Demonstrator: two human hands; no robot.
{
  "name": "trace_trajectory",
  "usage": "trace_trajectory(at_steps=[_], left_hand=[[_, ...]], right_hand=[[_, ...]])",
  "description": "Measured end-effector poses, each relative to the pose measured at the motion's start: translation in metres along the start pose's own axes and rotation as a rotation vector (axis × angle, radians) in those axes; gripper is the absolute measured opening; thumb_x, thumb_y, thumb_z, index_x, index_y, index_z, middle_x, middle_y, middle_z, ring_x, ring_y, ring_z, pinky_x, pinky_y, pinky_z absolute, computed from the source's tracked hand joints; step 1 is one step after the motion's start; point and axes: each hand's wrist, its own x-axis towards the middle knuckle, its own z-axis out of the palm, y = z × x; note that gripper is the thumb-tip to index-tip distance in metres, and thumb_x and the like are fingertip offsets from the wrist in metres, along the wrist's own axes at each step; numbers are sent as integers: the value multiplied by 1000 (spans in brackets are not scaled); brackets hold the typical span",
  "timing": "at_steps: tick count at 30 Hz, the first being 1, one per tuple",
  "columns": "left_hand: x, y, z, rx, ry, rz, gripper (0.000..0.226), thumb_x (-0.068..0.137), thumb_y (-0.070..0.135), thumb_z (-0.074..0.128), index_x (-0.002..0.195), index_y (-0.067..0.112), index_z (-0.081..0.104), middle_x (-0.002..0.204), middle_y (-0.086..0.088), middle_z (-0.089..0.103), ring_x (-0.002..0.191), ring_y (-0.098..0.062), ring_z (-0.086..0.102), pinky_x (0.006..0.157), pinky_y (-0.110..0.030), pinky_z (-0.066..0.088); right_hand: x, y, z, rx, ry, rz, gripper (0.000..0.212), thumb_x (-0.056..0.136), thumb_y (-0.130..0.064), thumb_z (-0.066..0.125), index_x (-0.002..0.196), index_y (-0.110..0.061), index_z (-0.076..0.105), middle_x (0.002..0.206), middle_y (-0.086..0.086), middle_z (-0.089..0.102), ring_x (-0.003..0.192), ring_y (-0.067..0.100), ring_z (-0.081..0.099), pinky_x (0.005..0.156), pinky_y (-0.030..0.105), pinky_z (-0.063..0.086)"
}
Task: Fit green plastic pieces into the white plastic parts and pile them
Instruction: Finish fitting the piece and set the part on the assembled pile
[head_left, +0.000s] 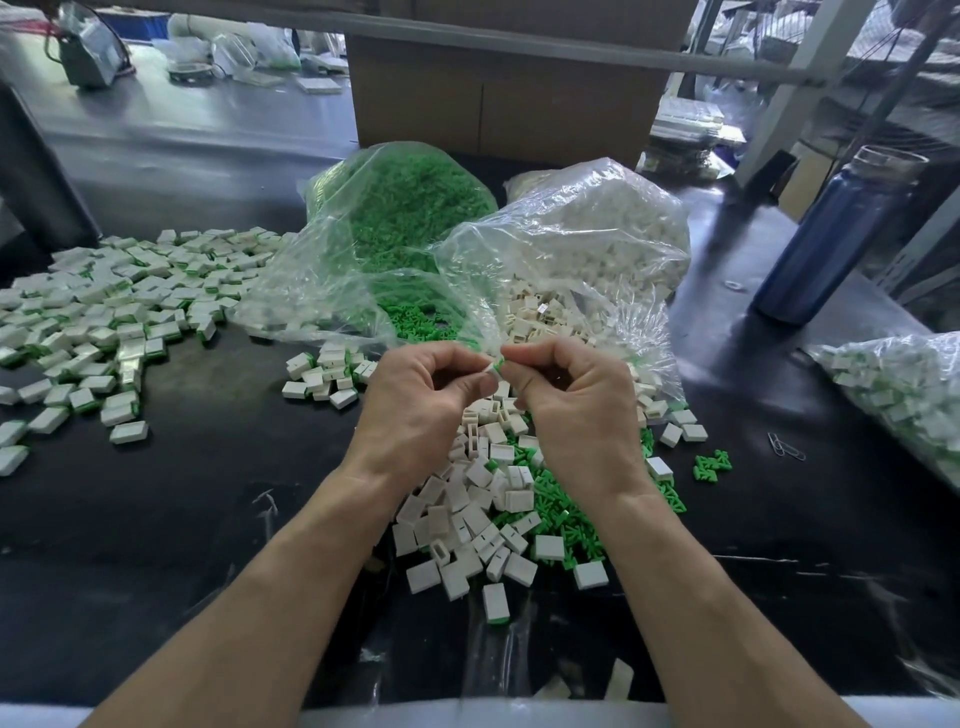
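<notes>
My left hand (421, 395) and my right hand (576, 400) meet at the middle of the view above the black table (208, 493). Between their fingertips they pinch one small white part with a green piece (494, 367) in it, mostly hidden by the fingers. Under the hands lies a heap of loose white parts (467, 509) mixed with loose green pieces (561, 514). A wide pile of fitted white-and-green parts (114, 306) spreads over the left of the table.
Behind the hands lie a clear bag of green pieces (405, 208) and a clear bag of white parts (597, 234). A cardboard box (498, 98) stands at the back. A blue bottle (831, 234) and another filled bag (904, 384) are on the right.
</notes>
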Motion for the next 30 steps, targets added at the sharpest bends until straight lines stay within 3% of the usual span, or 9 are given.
trace_trajectory(at_steps=[6,15,23,26,30], left_hand=[[-2,1,3,-121,42,-68,4,90,9,78,89,13,79,80,4,77,66,0,67,61,-16,53],[-3,1,2,-22,7,-21,15,90,4,78,87,18,79,80,14,77,71,3,69,65,-12,52],[-2,0,2,-67,33,-59,9,91,7,78,89,16,79,78,8,77,66,2,66,63,-14,52],[-2,2,3,-64,28,-37,6,92,10,77,92,16,78,83,6,77,74,-1,68,70,-16,54],[-1,3,4,-71,14,8,4,94,16,76,98,17,76,91,0,76,90,-22,72,82,-34,61]], right_hand=[[-3,0,8,31,79,-17,18,94,-8,79,96,-26,79,90,-10,78,81,9,74,72,23,61],[-1,2,0,35,-41,76,13,94,-9,79,103,-17,82,94,-4,80,87,20,77,78,44,66],[-4,0,3,29,-31,66,15,95,-9,77,103,-20,83,99,-4,78,95,15,75,83,36,65],[-4,-3,-1,142,-52,121,18,99,-8,71,104,-22,82,97,-4,79,88,14,76,74,29,64],[-2,-8,-2,174,26,177,23,111,-24,54,108,-14,75,89,6,75,67,17,68,57,30,58]])
